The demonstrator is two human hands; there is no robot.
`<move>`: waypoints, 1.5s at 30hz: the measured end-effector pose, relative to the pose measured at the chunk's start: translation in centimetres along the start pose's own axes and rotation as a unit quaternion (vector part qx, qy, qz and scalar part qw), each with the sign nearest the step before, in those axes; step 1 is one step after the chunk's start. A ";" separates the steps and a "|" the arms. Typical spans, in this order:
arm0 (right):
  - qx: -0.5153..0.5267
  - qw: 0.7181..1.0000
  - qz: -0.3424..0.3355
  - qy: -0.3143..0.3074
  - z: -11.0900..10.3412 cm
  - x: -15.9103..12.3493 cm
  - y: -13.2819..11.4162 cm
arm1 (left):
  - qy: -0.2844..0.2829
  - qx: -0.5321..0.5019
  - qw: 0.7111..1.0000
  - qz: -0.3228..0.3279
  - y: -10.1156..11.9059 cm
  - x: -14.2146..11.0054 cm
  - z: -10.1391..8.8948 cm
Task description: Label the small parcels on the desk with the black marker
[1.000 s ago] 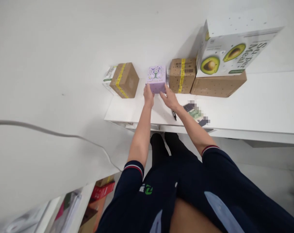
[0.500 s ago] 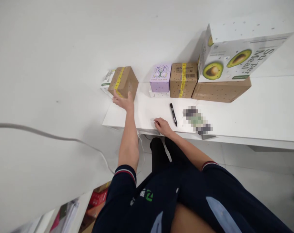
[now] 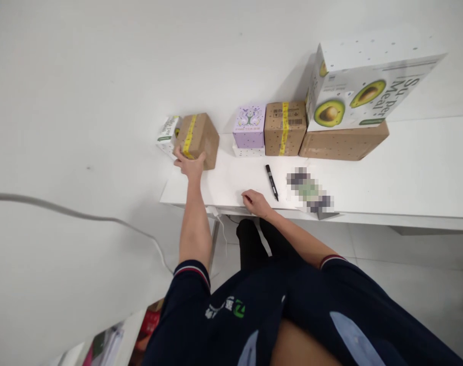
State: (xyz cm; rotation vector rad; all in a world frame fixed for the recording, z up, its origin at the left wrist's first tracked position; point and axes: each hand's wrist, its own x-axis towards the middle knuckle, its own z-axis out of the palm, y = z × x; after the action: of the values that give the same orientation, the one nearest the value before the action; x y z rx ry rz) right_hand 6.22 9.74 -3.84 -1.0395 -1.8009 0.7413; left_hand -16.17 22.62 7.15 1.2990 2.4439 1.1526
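Observation:
My left hand [image 3: 191, 163] grips the near side of a brown cardboard box [image 3: 206, 145] with yellow tape, its thumb and fingers spread across the lower face. Just left of that box, and partly hidden by it, is a small white carton [image 3: 168, 133] with green lettering. My right hand [image 3: 256, 202] rests by the table's front edge with its fingers curled in and nothing visible in them. A black marker [image 3: 271, 183] lies a little to the right of it, apart from the hand.
Against the wall stand a purple box [image 3: 249, 127] on a white one, a taped cardboard box [image 3: 285, 129], and a large avocado-print carton [image 3: 361, 96] on a flat brown box [image 3: 342, 144]. A blurred-out item [image 3: 310, 189] lies on the white table [image 3: 414, 178]. A cable [image 3: 82, 216] hangs at left.
The taped box in my left hand has shifted slightly right and toward me, showing more of the white carton. My right hand stays by the table edge, with its fingers curled.

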 end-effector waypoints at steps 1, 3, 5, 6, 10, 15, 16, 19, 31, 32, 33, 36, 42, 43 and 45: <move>0.008 1.000 0.005 0.009 0.0 0.0 0.1 | 0.017 -0.010 1.000 -0.017 0.1 -1.6 -0.2; 0.018 0.999 0.017 0.025 0.0 0.0 0.1 | 0.037 -0.010 0.999 -0.032 0.1 -5.6 -0.8; 0.025 0.998 0.032 0.040 -0.1 0.1 0.1 | 0.046 0.001 0.999 -0.029 -0.1 -10.1 -1.7; 0.029 0.998 0.042 0.048 -0.1 0.1 0.1 | 0.045 0.004 0.999 -0.020 -0.2 -12.4 -2.2; 0.092 0.987 0.108 0.074 -0.4 0.3 0.1 | 0.048 0.014 0.999 0.019 -0.8 -20.7 -4.3; 0.192 0.956 0.189 0.115 -1.1 0.0 -0.3 | 0.037 0.039 0.995 0.082 -1.6 -25.8 -5.6; 0.208 0.950 0.203 0.115 -1.2 -0.2 -0.6 | 0.036 0.038 0.995 0.088 -1.8 -26.2 -5.7; 0.243 0.939 0.225 0.090 -1.6 -1.0 -1.6 | 0.030 0.016 0.994 0.105 -2.4 -26.5 -6.0; 0.174 0.973 0.149 0.035 -4.5 -1.5 -8.6 | 0.053 -0.167 0.965 0.196 -3.1 -26.3 -6.3; 0.159 0.978 0.133 0.038 -4.4 -1.2 -8.9 | 0.053 -0.172 0.964 0.196 -3.1 -26.2 -6.2; 0.140 0.983 0.117 0.037 -4.3 -1.0 -9.3 | 0.051 -0.175 0.964 0.196 -3.2 -26.1 -6.2; 0.075 0.992 0.098 0.019 -3.9 -0.6 -9.8 | 0.044 -0.168 0.966 0.193 -3.5 -25.8 -6.5; -0.009 0.993 0.120 -0.007 -4.3 -0.4 -10.6 | 0.013 -0.214 0.966 0.148 -4.4 -24.6 -6.6; -0.013 0.993 0.119 -0.009 -4.4 -0.4 -10.7 | 0.007 -0.254 0.961 0.110 -4.7 -24.4 -6.4; -0.013 0.993 0.116 -0.009 -4.7 -0.4 -10.8 | -0.011 -0.362 0.931 -0.041 -5.3 -24.1 -5.6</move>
State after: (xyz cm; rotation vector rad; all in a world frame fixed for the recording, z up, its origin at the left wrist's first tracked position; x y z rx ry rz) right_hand 6.83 4.66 6.76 -1.2792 -1.7268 0.8710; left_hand -7.21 -0.55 2.26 0.9466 1.7330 1.7548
